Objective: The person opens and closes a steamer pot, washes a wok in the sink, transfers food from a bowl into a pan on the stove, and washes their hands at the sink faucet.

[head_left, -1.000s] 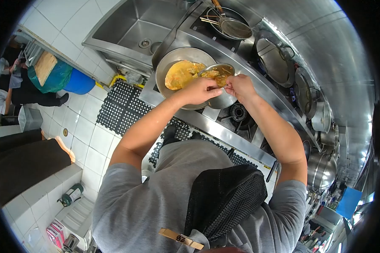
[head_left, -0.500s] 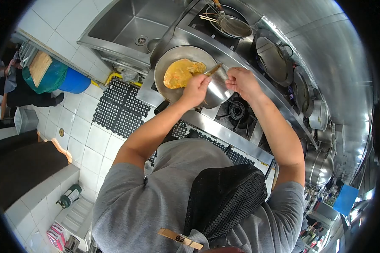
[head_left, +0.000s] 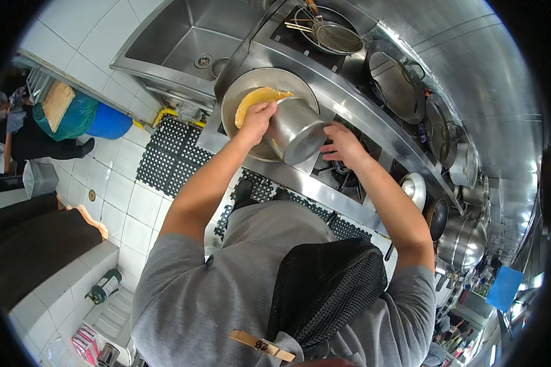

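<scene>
A metal pot (head_left: 292, 129) lies tipped on its side over a wide pan (head_left: 226, 105) on the stove. Its mouth points left, toward a thick yellow-orange mixture (head_left: 257, 100) in the pan. My left hand (head_left: 255, 124) is closed on the pot's rim. At the pot's base end, my right hand (head_left: 345, 145) has its fingers spread, with the fingertips close to the base edge. Whether they touch it I cannot tell. The pot and left hand cover part of the mixture.
A sink (head_left: 193, 46) stands beyond the stove at upper left. A strainer (head_left: 338, 38) rests over a pan at the back. Several pans, including a dark one (head_left: 398, 85), line the right side. Black perforated mats (head_left: 168, 153) cover some floor. Another person (head_left: 33, 131) stands at far left.
The pot has tilted and swung further over the pan, hiding more of the mixture. My left hand has moved up-left. My right hand has lowered and its fingers have opened. A brown stick-like piece is no longer visible.
</scene>
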### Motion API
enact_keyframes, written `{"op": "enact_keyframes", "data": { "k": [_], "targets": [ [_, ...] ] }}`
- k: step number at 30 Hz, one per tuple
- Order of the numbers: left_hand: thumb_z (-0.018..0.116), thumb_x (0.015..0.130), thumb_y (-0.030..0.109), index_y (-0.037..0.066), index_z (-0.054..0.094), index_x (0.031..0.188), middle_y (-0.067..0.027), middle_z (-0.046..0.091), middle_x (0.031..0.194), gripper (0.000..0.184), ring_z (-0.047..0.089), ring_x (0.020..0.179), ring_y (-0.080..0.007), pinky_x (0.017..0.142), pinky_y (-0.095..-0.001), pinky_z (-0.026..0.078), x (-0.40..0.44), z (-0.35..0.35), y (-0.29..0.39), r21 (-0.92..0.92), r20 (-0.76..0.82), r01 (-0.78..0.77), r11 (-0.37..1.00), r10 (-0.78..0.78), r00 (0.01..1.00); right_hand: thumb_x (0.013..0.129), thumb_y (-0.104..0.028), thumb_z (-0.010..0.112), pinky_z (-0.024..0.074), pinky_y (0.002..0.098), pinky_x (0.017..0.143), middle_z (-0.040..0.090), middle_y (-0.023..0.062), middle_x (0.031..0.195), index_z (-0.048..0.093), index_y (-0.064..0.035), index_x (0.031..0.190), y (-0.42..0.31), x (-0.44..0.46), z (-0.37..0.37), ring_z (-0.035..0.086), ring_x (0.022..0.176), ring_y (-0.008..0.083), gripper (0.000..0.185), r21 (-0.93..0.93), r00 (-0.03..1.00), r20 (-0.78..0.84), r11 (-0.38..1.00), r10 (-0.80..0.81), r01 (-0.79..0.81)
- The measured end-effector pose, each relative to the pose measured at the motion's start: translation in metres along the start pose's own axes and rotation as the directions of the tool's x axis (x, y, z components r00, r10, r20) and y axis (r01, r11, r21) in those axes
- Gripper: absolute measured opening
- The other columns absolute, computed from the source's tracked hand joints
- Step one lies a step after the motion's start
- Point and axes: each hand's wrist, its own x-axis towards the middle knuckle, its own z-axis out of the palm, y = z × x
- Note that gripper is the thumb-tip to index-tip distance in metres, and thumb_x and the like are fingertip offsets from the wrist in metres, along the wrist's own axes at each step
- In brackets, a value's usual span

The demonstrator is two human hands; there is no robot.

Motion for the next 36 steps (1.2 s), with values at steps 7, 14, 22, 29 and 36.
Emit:
{"op": "enact_keyframes", "data": {
  "k": [7,14,22,29,36],
  "targets": [
    [0.06,0.106,0.025,0.001,0.074,0.099,-0.0014,0.068,0.091,0.029,0.06,0.082,-0.0124,0.077,-0.0302,0.049,0.033,-0.026,-0.014,-0.167,-0.138,0.206,0.964,-0.23,0.963,0.097,-0.051,0.063,0.0586,0.0406,0.075,0.055,0.0139,0.138,0.022,-0.0125,0.163,0.006,0.025,0.025,0.063,0.091,0.0228,0.086,-0.175,0.993,0.038,0.977,-0.114,0.119],
    [0.06,0.105,0.026,-0.004,0.072,0.107,-0.007,0.071,0.093,0.032,0.061,0.085,-0.0159,0.079,-0.0329,0.049,0.034,-0.015,0.001,0.258,-0.236,0.132,0.957,-0.07,0.969,0.095,-0.06,0.064,0.0573,0.0373,0.078,0.055,0.0167,0.132,0.025,-0.0102,0.159,0.004,0.049,0.031,0.063,0.088,0.0222,0.09,-0.143,0.996,-0.009,0.986,-0.092,0.09],
    [0.063,0.101,0.018,-0.005,0.072,0.113,-0.0156,0.073,0.099,0.028,0.065,0.086,-0.025,0.081,-0.0373,0.051,0.066,-0.022,-0.021,0.254,-0.327,0.125,0.959,-0.036,0.944,0.094,-0.056,0.069,0.0556,0.0386,0.083,0.065,0.0146,0.114,0.057,0.0052,0.13,-0.001,0.075,0.017,0.064,0.098,0.0197,0.071,-0.068,0.997,0.05,0.996,-0.06,0.063],
    [0.066,0.091,0.008,-0.006,0.071,0.11,-0.0201,0.074,0.104,0.024,0.071,0.093,-0.0292,0.076,-0.0409,0.053,0.076,-0.011,-0.018,0.112,-0.545,0.292,0.95,-0.187,0.817,0.09,-0.05,0.077,0.0559,0.0432,0.091,0.063,0.0212,0.127,0.025,0.0022,0.158,-0.002,0.048,0.036,0.062,0.119,0.0288,0.1,0.002,0.997,-0.071,0.999,0.034,-0.034],
    [0.062,0.093,0.007,-0.01,0.069,0.115,-0.022,0.072,0.108,0.029,0.068,0.097,-0.0272,0.081,-0.0403,0.053,0.076,-0.015,-0.032,0.11,-0.616,0.208,0.972,-0.098,0.781,0.09,-0.043,0.076,0.0638,0.0363,0.069,0.05,0.0261,0.145,0.012,-0.0058,0.164,-0.03,0.056,0.02,0.067,0.115,0.032,0.105,-0.145,0.977,-0.053,0.969,-0.208,0.198]
  ]
}}
